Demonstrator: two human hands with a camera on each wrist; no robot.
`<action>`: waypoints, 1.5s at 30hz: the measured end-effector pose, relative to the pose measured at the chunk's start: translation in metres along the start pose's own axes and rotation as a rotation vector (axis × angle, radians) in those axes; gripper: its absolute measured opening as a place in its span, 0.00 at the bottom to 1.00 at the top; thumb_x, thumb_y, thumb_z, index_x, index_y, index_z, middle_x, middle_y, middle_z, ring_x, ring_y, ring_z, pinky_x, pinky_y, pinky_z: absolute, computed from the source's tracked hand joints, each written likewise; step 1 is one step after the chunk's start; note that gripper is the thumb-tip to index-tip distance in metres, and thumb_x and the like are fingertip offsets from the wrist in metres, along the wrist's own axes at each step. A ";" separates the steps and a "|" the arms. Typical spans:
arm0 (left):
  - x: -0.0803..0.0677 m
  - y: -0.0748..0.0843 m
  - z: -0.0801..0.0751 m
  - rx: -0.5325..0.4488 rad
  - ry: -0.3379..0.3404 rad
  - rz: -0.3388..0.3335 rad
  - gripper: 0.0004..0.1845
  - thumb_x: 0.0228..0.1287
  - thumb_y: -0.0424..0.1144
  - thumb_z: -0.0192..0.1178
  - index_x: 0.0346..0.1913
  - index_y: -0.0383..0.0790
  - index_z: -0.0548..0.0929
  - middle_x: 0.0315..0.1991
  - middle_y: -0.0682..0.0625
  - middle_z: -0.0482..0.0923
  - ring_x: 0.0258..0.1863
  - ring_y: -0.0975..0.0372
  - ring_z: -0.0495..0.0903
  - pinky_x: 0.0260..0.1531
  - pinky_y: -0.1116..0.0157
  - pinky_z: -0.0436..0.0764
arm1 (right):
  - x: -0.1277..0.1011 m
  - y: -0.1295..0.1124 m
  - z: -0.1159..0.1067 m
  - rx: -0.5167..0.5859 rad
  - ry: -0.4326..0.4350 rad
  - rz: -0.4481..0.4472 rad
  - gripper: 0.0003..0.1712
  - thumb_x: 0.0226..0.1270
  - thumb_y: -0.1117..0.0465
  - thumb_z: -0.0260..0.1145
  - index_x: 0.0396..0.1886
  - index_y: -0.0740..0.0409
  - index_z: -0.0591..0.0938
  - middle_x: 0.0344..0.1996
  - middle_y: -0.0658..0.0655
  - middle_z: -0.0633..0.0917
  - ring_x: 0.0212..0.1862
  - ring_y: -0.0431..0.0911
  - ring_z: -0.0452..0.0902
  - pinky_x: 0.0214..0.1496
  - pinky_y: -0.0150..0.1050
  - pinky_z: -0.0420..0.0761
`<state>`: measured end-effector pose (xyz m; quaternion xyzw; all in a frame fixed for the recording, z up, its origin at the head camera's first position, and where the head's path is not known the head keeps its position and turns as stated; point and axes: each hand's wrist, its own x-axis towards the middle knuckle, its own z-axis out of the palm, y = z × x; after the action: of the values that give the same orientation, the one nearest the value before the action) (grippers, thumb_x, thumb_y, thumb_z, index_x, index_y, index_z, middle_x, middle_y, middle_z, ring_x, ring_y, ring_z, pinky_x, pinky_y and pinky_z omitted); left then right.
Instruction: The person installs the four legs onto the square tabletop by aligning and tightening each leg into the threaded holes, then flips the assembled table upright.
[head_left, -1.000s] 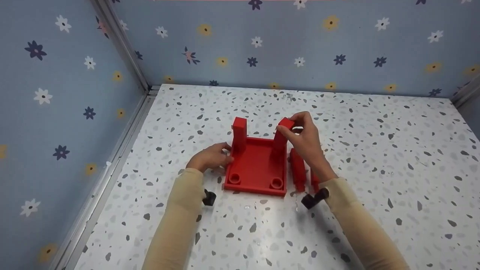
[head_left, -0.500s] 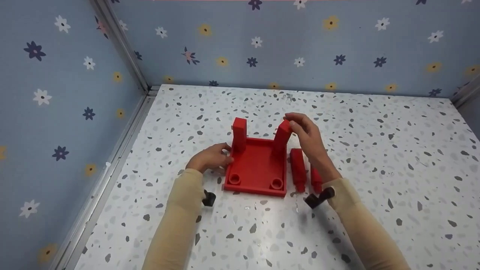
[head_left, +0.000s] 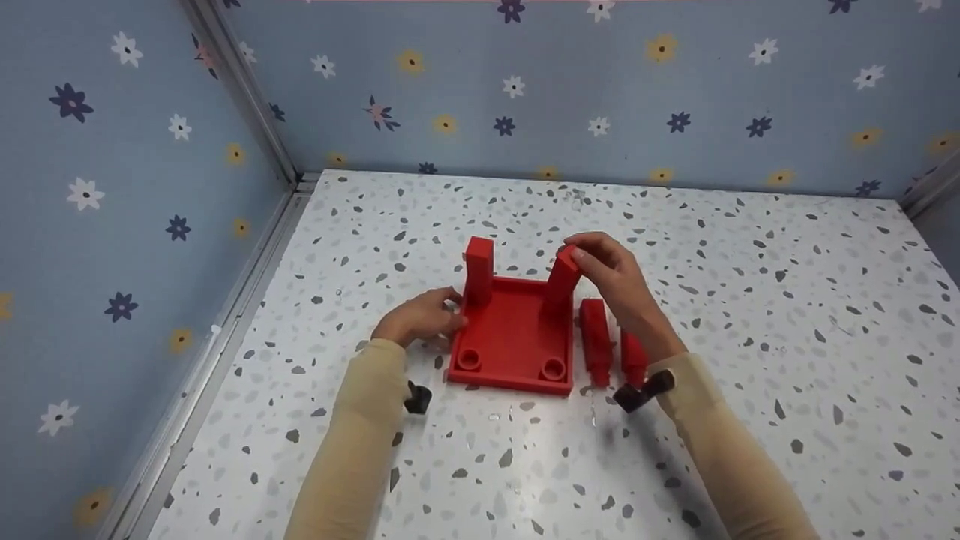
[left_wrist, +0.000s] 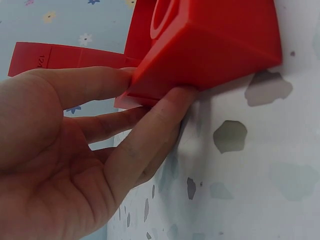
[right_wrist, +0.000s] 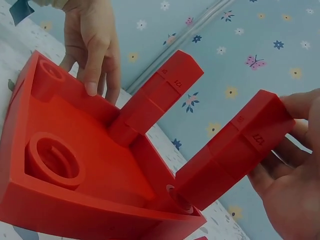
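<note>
Smooth red plastic square base [head_left: 512, 337] at frame centre, left hand [head_left: 420, 315] fingers straight against its side, right hand [head_left: 615, 277] pinching a blocky upright post [head_left: 562, 276]

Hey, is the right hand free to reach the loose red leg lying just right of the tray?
Probably not at once: the right hand grips the upright leg standing in the red tray. The loose leg lies uncovered just below that wrist, so once it lets go the way looks free.
</note>
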<state>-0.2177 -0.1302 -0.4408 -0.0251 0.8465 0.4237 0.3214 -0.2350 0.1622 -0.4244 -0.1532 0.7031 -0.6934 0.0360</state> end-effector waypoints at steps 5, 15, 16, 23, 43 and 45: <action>0.001 -0.001 0.001 -0.023 -0.011 0.008 0.23 0.66 0.39 0.56 0.63 0.44 0.69 0.52 0.43 0.74 0.44 0.57 0.81 0.44 0.63 0.80 | 0.002 0.001 0.000 -0.041 0.032 0.017 0.23 0.69 0.54 0.61 0.58 0.62 0.73 0.46 0.57 0.79 0.50 0.49 0.75 0.62 0.41 0.73; 0.001 -0.003 0.002 -0.041 -0.008 0.021 0.23 0.66 0.37 0.56 0.63 0.43 0.69 0.50 0.42 0.75 0.43 0.56 0.81 0.42 0.63 0.82 | -0.008 -0.028 0.019 -0.234 0.143 0.052 0.20 0.67 0.56 0.64 0.53 0.61 0.71 0.45 0.56 0.79 0.49 0.46 0.74 0.55 0.37 0.76; 0.001 -0.003 0.002 -0.042 -0.008 0.023 0.23 0.65 0.37 0.56 0.63 0.43 0.69 0.50 0.42 0.75 0.43 0.56 0.81 0.42 0.63 0.82 | -0.010 -0.032 0.022 -0.265 0.151 0.048 0.21 0.66 0.55 0.64 0.52 0.62 0.71 0.45 0.56 0.79 0.50 0.46 0.74 0.54 0.36 0.76; 0.001 -0.004 0.002 -0.024 -0.004 0.023 0.23 0.65 0.38 0.56 0.63 0.43 0.69 0.50 0.43 0.75 0.42 0.57 0.81 0.42 0.63 0.81 | -0.014 -0.040 0.031 -0.409 0.199 0.020 0.22 0.65 0.55 0.66 0.48 0.64 0.69 0.43 0.59 0.79 0.47 0.46 0.75 0.50 0.35 0.77; 0.001 -0.001 0.001 -0.014 0.011 -0.014 0.24 0.65 0.39 0.56 0.64 0.46 0.69 0.52 0.44 0.75 0.45 0.56 0.80 0.47 0.61 0.79 | -0.002 -0.003 0.008 -0.286 0.157 -0.017 0.27 0.71 0.45 0.55 0.60 0.58 0.72 0.54 0.55 0.78 0.54 0.44 0.74 0.61 0.44 0.72; 0.001 -0.001 0.001 -0.009 0.017 -0.017 0.24 0.65 0.40 0.56 0.64 0.46 0.69 0.52 0.45 0.75 0.45 0.56 0.80 0.48 0.60 0.79 | -0.002 -0.004 0.005 -0.230 0.130 -0.022 0.26 0.73 0.46 0.54 0.60 0.57 0.73 0.56 0.56 0.78 0.54 0.45 0.75 0.64 0.45 0.71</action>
<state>-0.2176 -0.1299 -0.4431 -0.0374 0.8469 0.4247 0.3177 -0.2306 0.1578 -0.4212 -0.1190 0.7770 -0.6172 -0.0350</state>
